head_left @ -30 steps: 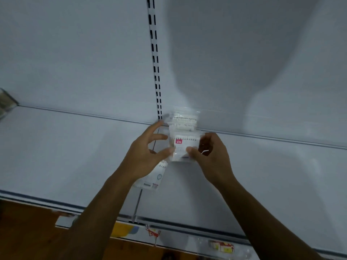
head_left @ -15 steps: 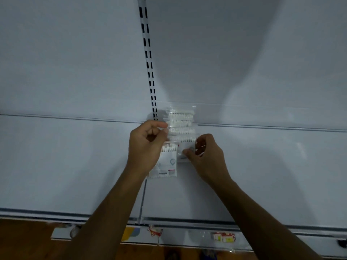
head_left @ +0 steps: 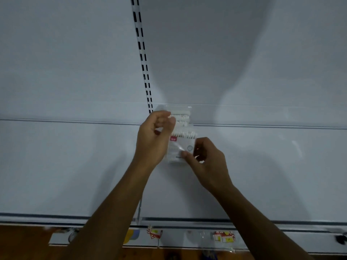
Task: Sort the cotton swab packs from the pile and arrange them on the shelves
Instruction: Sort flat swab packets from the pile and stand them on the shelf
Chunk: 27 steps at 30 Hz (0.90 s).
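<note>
A row of clear cotton swab packs [head_left: 181, 117] leans against the back wall on the white shelf [head_left: 65, 166]. The front pack [head_left: 181, 147], white with a pink label, lies slanted at the near end of the row. My left hand [head_left: 153, 137] holds its left edge with curled fingers. My right hand [head_left: 208, 162] pinches its lower right corner with thumb and fingers.
A slotted upright rail [head_left: 141, 53] runs up the back wall. Below the shelf's front edge [head_left: 187, 221], a lower shelf holds small packets with red and yellow labels [head_left: 224, 237]. Brown floor shows at the bottom left.
The pack that hung from my left hand now sits at the front of the row, held by both hands. The view shifted slightly.
</note>
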Motion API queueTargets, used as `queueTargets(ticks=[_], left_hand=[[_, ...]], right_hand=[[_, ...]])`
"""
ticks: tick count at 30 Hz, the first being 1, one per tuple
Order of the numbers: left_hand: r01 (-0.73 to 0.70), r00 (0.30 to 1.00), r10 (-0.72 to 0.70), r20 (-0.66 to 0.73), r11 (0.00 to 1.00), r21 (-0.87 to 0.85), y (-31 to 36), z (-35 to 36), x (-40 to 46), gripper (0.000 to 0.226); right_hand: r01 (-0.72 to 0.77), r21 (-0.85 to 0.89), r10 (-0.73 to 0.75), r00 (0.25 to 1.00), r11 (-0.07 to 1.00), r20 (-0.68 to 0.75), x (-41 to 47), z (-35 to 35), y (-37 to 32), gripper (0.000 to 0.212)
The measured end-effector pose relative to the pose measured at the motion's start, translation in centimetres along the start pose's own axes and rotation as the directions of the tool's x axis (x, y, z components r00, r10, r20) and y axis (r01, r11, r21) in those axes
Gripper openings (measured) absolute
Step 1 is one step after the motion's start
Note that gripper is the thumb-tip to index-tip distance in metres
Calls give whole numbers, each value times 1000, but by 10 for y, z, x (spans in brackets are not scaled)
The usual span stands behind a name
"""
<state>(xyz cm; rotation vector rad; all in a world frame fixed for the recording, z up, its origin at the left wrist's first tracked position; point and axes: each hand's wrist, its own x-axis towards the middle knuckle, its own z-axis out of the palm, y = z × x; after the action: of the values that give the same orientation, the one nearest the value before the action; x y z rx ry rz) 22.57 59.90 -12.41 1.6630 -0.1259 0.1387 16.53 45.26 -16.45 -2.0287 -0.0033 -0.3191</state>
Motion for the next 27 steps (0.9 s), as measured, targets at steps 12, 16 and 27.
queueTargets(ticks=[12,16,27], left_hand=[[-201,974,125,188,858,472,-44,-21,-15,22],[-206,972,118,205,846,492,-44,-23,-16,25],[-443,885,266,381,729,521,10,24,-8,54]], right_hand=[[-161,-322,194,978,933,74,-5,4,22,38],[-152,-358,196,977,921,90,-6,3,20,36],[-95,-509,134,990,855,40,-13,-50,20,79]])
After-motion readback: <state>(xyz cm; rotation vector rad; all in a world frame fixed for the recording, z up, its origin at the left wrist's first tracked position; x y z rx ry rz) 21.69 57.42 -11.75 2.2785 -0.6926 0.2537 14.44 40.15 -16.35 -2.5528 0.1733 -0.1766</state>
